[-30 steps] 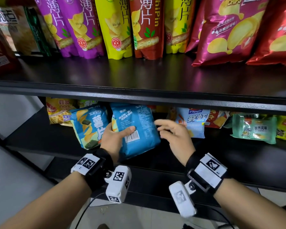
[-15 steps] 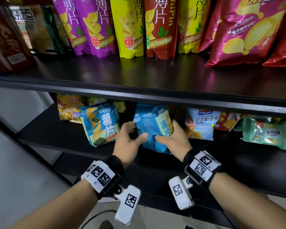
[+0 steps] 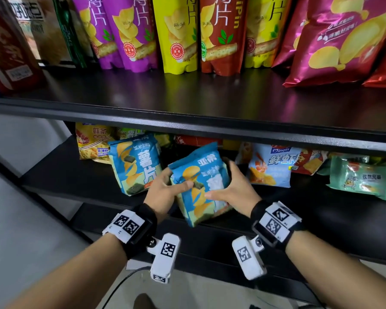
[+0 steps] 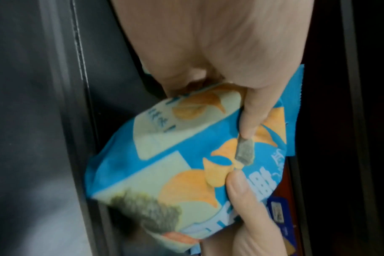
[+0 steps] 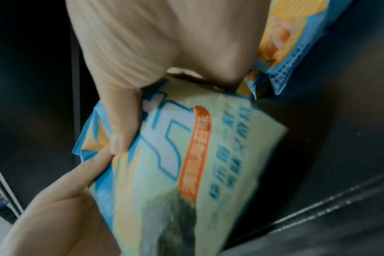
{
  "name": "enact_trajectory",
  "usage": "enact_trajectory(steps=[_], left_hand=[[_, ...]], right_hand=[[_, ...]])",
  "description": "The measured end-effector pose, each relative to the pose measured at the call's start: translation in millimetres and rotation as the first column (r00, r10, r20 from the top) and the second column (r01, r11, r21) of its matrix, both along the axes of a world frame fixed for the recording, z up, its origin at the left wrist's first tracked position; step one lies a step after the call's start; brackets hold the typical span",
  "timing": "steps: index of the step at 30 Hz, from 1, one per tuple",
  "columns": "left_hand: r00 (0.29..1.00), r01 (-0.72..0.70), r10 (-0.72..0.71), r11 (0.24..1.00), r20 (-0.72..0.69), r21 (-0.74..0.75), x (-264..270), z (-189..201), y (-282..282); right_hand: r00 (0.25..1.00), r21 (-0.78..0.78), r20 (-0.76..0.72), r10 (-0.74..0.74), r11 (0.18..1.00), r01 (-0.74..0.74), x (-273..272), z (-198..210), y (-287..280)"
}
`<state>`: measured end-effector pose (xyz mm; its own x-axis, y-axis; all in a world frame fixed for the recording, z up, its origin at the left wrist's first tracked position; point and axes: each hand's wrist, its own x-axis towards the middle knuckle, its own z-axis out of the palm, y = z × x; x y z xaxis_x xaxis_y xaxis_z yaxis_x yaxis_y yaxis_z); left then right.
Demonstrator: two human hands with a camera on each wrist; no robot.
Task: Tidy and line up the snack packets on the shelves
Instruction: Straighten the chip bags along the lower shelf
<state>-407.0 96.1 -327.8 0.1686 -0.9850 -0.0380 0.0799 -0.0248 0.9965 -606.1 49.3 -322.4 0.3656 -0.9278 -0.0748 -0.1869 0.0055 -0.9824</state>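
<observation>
A blue seaweed-chip packet hangs tilted at the front edge of the lower shelf, printed front toward me. My left hand grips its left side, thumb across the front. My right hand grips its right side, fingers behind it. The left wrist view shows the packet pinched under my left thumb, with the right thumb below. In the right wrist view the packet fills the middle. A matching blue packet stands upright just to the left.
The upper shelf's front edge overhangs my hands. On the lower shelf stand a yellow shrimp-strip packet, a pale blue prawn-chip packet and a green packet. Tall purple, yellow and red pouches and a magenta chip bag line the upper shelf.
The packet showed its barcode back in my left hand alone. It has been turned front outward, my right hand has taken hold of it, and it has come toward the shelf's front edge.
</observation>
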Motion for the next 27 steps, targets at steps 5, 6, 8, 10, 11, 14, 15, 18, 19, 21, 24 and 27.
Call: enact_trajectory(steps=[5, 6, 8, 10, 11, 14, 15, 18, 19, 21, 24, 27], left_hand=[[0.962, 0.093, -0.073, 0.993, 0.264, -0.066, 7.1, 0.5, 7.4], [0.927, 0.07, -0.018, 0.99, 0.375, -0.124, 12.2, 4.2, 8.7], [0.811, -0.025, 0.193, 0.955, 0.552, -0.297, 28.7, 10.0, 10.8], [0.731, -0.157, 0.416, 0.874, 0.541, -0.459, 49.2, 11.6, 12.9], [0.712, -0.234, 0.5, 0.831, 0.494, -0.505, 60.7, 10.1, 13.1], [0.647, -0.442, 0.631, 0.768, 0.428, -0.464, 92.9, -0.1, 11.2], [0.633, -0.49, 0.642, 0.765, 0.432, -0.418, 102.1, -4.3, 10.7], [0.664, -0.544, 0.603, 0.795, 0.442, -0.268, 118.8, -15.4, 7.8], [0.699, -0.535, 0.573, 0.816, 0.428, -0.218, 121.3, -17.7, 5.7], [0.792, -0.475, 0.493, 0.868, 0.36, -0.143, 120.8, -19.5, 1.6], [0.883, -0.382, 0.402, 0.915, 0.242, -0.126, 118.7, -22.3, -6.7], [0.886, -0.366, 0.395, 0.917, 0.24, -0.158, 117.4, -26.8, -16.1]], right_hand=[[0.993, 0.083, 0.116, -0.032, 0.996, 0.022, 6.3, -9.4, -5.6], [0.988, 0.079, 0.131, -0.078, 0.995, 0.068, 7.7, -11.2, -7.5], [0.976, 0.053, 0.137, -0.172, 0.985, 0.166, 9.5, -10.9, -16.1], [0.962, -0.027, 0.109, -0.251, 0.967, 0.255, 12.1, -5.4, -28.1], [0.952, -0.073, 0.091, -0.293, 0.951, 0.3, 14.2, -1.5, -34.8], [0.916, -0.171, 0.068, -0.395, 0.9, 0.401, 22.3, 6.9, -56.2], [0.912, -0.183, 0.07, -0.405, 0.893, 0.411, 26.4, 9.3, -62.5], [0.898, -0.265, -0.057, -0.437, 0.873, 0.409, 34.3, 10.5, -86.8], [0.882, -0.312, -0.187, -0.433, 0.877, 0.365, 35.2, 10.1, -96.1], [0.82, -0.328, -0.433, -0.376, 0.912, 0.245, 33.3, 9.9, -111.5], [0.786, -0.267, -0.529, -0.32, 0.942, 0.204, 27.5, 2.7, -127.3], [0.734, -0.222, -0.616, -0.288, 0.957, 0.189, 20.1, -4.5, -133.1]])
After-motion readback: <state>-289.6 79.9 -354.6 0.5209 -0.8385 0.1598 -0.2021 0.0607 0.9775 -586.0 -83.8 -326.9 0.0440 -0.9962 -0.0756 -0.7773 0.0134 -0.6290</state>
